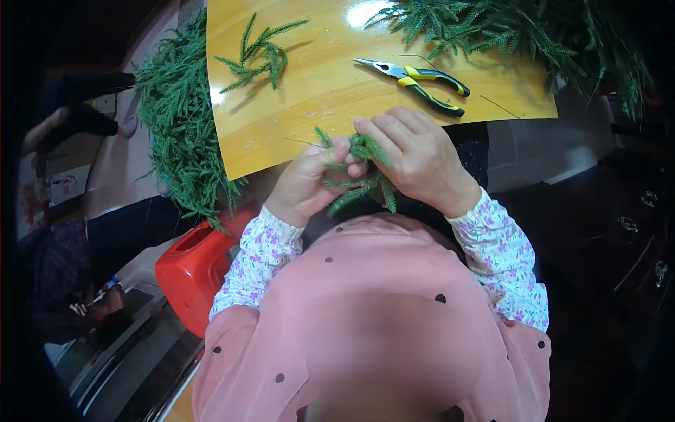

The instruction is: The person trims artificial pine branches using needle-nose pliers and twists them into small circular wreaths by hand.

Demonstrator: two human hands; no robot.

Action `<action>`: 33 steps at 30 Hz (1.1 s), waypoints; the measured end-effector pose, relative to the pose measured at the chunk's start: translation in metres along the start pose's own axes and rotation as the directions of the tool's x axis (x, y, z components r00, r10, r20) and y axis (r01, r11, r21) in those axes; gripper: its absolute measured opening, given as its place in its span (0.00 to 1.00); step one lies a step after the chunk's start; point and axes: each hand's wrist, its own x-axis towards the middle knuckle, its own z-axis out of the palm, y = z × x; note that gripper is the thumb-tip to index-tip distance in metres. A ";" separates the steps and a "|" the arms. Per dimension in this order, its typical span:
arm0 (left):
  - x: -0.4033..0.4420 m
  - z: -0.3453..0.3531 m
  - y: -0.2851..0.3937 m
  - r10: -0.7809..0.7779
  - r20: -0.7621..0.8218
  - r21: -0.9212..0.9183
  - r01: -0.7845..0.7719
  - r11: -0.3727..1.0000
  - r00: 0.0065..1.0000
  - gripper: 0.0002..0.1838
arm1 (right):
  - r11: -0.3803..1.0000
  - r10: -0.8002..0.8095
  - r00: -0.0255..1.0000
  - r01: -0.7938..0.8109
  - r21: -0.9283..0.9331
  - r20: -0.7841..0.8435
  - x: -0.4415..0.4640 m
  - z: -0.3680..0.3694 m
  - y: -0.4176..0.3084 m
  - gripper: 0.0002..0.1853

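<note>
Both of my hands meet just off the table's near edge, around a green artificial pine sprig (365, 184) with several short branches. My left hand (313, 172) pinches the sprig from the left side, its fingers closed. From the right, my right hand (422, 155) has its fingers curled on the sprig's upper part. A thin wire pokes out to the left above my left hand. Beyond my hands, pliers (415, 79) with yellow and black handles lie on the table. Another pine sprig (261, 56) rests at the table's far left.
A large heap of green sprigs (179, 119) stands left of the yellow wooden table (316, 91). More greenery (492, 28) covers its far right. Loose wires lie near the pliers. A red plastic stool (193, 264) is at my left, and other people are farther left.
</note>
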 end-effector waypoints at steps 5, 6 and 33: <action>0.003 0.003 -0.001 0.034 -0.015 0.158 -0.031 0.987 0.999 0.10 | 0.995 -0.056 0.998 0.056 -0.081 -0.007 0.000 -0.007 -0.004 0.15; 0.005 0.004 -0.001 0.052 -0.023 0.224 -0.046 0.973 0.998 0.11 | 0.995 -0.041 0.999 0.041 -0.092 0.008 0.000 -0.009 -0.005 0.15; -0.021 -0.001 0.019 0.942 -0.157 0.781 -0.546 0.303 0.298 0.11 | 0.717 0.573 0.816 -0.547 0.433 0.081 0.046 0.019 0.025 0.14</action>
